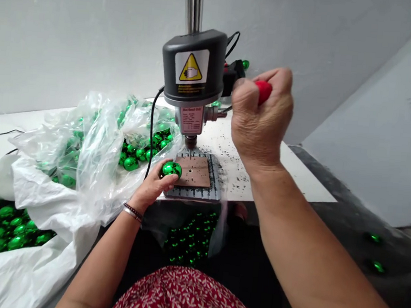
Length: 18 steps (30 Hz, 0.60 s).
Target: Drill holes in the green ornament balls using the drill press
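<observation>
Between the thumb and fingers of my left hand (155,182) is a shiny green ball (171,169), at the left edge of a brown board (201,169) with a small hole in it. The board lies on the slotted base (214,186) of a drill press (193,66). Above the board hangs the thin drill bit (190,153), apart from the ball. My right hand (262,116) is raised right of the drill head, its fingers wrapped round a red knob (263,92) on the feed lever.
Clear plastic bags (99,135) of green balls cover the table's left side. A white sack (52,260) at lower left holds more balls. Dark shavings lie on the white table (261,178). More balls (191,239) are below the table edge. A black cable (151,135) hangs beside the drill.
</observation>
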Each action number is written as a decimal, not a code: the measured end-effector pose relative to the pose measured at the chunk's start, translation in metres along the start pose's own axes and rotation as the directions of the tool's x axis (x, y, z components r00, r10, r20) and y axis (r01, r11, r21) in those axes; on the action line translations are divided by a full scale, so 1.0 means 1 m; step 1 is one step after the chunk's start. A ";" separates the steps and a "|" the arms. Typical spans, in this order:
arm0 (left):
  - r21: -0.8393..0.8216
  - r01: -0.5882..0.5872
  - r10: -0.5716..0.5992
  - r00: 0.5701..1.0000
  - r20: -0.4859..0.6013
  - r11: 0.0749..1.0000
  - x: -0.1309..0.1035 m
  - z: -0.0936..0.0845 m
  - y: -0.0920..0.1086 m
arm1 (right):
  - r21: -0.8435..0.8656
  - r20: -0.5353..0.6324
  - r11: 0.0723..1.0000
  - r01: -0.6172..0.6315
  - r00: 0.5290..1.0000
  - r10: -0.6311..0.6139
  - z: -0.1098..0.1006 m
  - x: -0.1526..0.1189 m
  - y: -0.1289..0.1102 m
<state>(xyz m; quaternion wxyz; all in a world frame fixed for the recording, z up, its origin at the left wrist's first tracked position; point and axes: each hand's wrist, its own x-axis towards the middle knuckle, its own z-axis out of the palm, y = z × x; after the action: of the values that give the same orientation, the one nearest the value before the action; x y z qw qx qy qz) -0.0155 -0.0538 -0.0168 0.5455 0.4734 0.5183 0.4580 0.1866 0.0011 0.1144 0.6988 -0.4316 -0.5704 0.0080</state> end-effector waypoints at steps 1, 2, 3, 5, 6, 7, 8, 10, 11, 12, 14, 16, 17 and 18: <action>0.012 -0.011 0.011 1.000 0.011 1.000 0.003 0.000 -0.001 | 0.005 0.006 1.000 -0.005 1.000 0.005 0.000 0.000 0.000; -0.002 -0.014 0.014 1.000 0.025 1.000 0.005 0.000 -0.001 | 0.013 0.017 1.000 -0.012 1.000 0.012 0.000 0.001 0.001; -0.034 -0.006 0.007 0.999 0.040 0.999 0.008 0.000 -0.001 | 0.024 0.030 0.999 -0.021 0.999 0.021 0.000 0.001 0.001; -0.105 0.037 -0.030 0.997 0.069 0.994 0.010 0.000 -0.002 | 0.043 0.051 0.998 -0.040 0.998 0.038 0.001 0.001 0.003; -0.138 0.067 -0.056 0.995 0.081 0.988 0.011 0.000 -0.002 | 0.047 0.055 0.998 -0.046 0.998 0.043 0.001 0.000 0.003; -0.167 0.094 -0.080 0.993 0.090 0.982 0.011 0.001 -0.003 | 0.049 0.055 0.998 -0.044 0.998 0.042 0.001 0.000 0.004; -0.187 0.107 -0.090 0.991 0.094 0.977 0.011 0.001 -0.003 | 0.048 0.054 0.998 -0.039 0.998 0.037 0.002 0.000 0.005; -0.186 0.070 -0.055 0.995 0.087 0.980 0.008 0.002 -0.004 | 0.046 0.058 0.999 -0.029 0.998 0.026 0.002 -0.001 0.005; -0.157 0.023 -0.011 0.997 0.079 0.987 0.005 0.002 -0.003 | 0.046 0.061 0.999 -0.027 0.998 0.024 0.001 -0.001 0.006; -0.113 -0.032 0.041 0.997 0.073 0.993 0.002 0.003 -0.002 | 0.045 0.064 0.999 -0.028 0.998 0.026 0.001 -0.001 0.006; -0.012 -0.133 0.133 0.987 0.084 0.991 -0.007 0.004 0.001 | 0.040 0.058 0.999 -0.033 0.998 0.031 0.000 -0.002 0.005; 0.062 -0.185 0.176 0.975 0.134 0.981 -0.016 0.005 0.004 | 0.021 0.036 0.999 -0.030 0.999 0.030 0.000 -0.002 0.003; 0.086 -0.200 0.184 0.969 0.164 0.976 -0.020 0.006 0.005 | 0.012 0.024 1.000 -0.027 0.999 0.026 0.000 -0.002 0.002; 0.103 -0.214 0.192 0.963 0.189 0.971 -0.023 0.006 0.005 | 0.006 0.012 1.000 -0.024 1.000 0.024 0.000 -0.002 0.001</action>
<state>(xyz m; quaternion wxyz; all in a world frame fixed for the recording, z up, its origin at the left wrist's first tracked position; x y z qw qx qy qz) -0.0104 -0.0760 -0.0084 0.5096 0.5957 0.4434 0.4346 0.1869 0.0008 0.1121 0.6965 -0.4360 -0.5695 0.0207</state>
